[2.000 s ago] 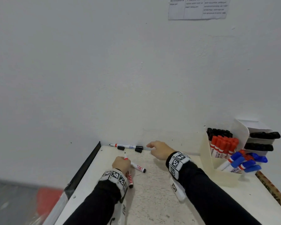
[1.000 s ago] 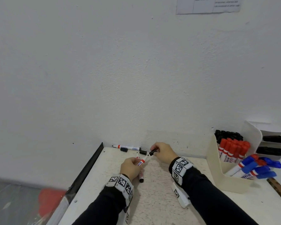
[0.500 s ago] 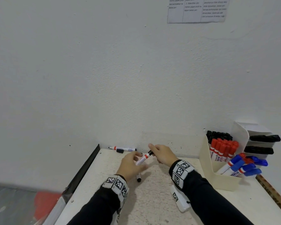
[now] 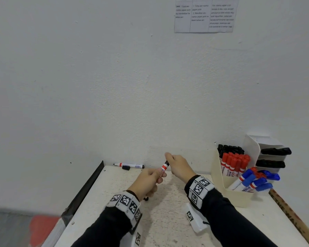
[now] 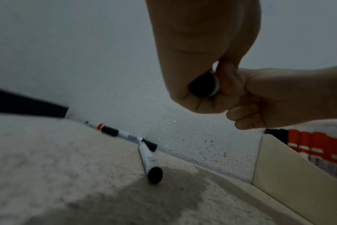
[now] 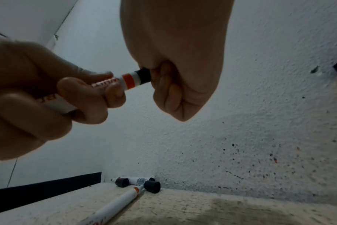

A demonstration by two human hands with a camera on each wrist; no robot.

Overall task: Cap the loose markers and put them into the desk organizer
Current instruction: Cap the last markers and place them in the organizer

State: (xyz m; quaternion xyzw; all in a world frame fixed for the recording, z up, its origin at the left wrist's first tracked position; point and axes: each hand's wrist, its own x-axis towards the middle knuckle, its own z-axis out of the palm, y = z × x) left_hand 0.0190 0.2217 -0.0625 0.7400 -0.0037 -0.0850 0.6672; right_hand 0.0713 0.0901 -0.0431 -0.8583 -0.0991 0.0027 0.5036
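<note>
While the left hand (image 4: 146, 180) grips a marker (image 4: 164, 168), the right hand (image 4: 177, 166) grips its cap above the table (image 4: 168, 211).

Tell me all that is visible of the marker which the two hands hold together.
The held marker has a white barrel with red lettering, a red band near its front end and a black cap there; it looks like plastic. Its back end is black. It is off the table, tilted up toward the wall. The left hand grips the barrel with curled fingers; the right hand closes round the cap, hiding most of it. Whether the cap is fully seated cannot be told.
</note>
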